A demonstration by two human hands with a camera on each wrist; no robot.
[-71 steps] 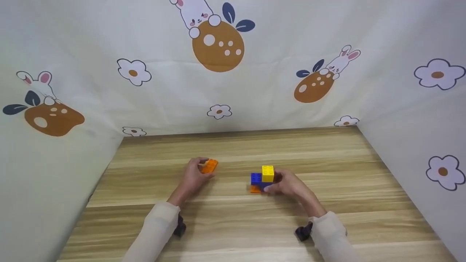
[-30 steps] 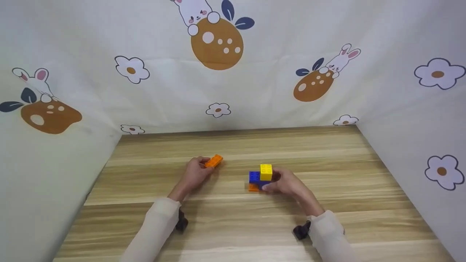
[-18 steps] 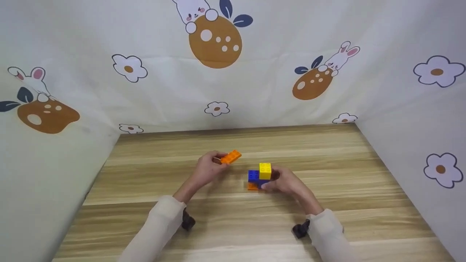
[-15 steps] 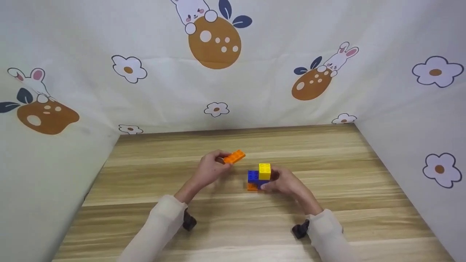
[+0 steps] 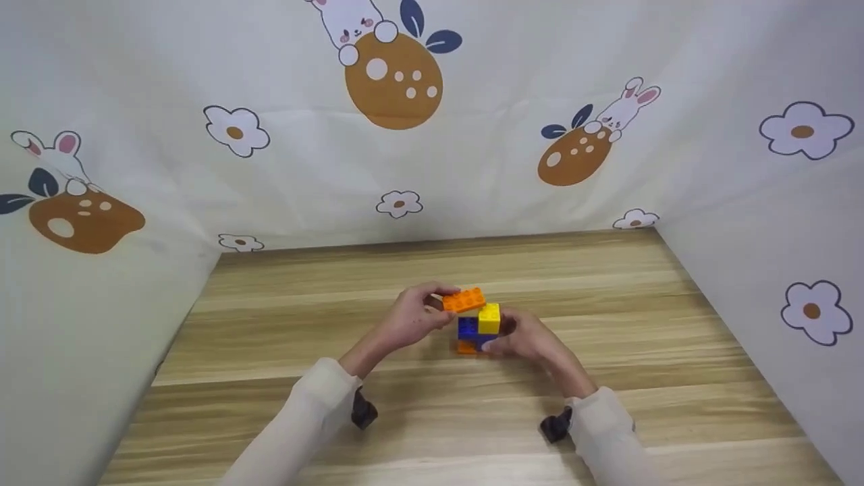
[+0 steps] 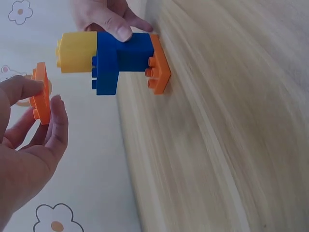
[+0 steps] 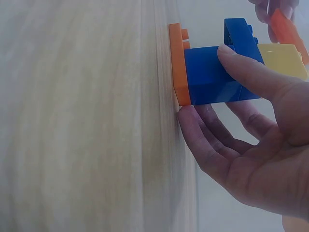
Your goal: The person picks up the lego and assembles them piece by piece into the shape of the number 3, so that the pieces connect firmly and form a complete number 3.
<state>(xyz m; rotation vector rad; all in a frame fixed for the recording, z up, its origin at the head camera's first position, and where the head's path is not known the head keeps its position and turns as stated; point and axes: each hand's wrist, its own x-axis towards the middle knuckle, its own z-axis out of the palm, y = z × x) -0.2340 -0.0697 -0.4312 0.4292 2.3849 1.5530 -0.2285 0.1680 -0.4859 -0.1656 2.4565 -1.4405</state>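
My left hand pinches a flat orange brick plate by one end, thumb on one side and fingers on the other. The plate hangs up beside the top of a stack, studs upward. That stack has a yellow brick on top, a blue brick under it that juts out to one side, a second blue brick lower down and another flat orange plate at the base on the table. My right hand grips the stack from the right, its thumb across the blue bricks.
The stack stands on a wood-grain table. Pale cloth with printed rabbits and flowers rises behind and at both sides. A small black device sits at the left wrist, another black device at the right.
The left hand has lifted the orange plate off the table and carried it right, to just above the stack, turning it more level. The right hand stays on the stack.
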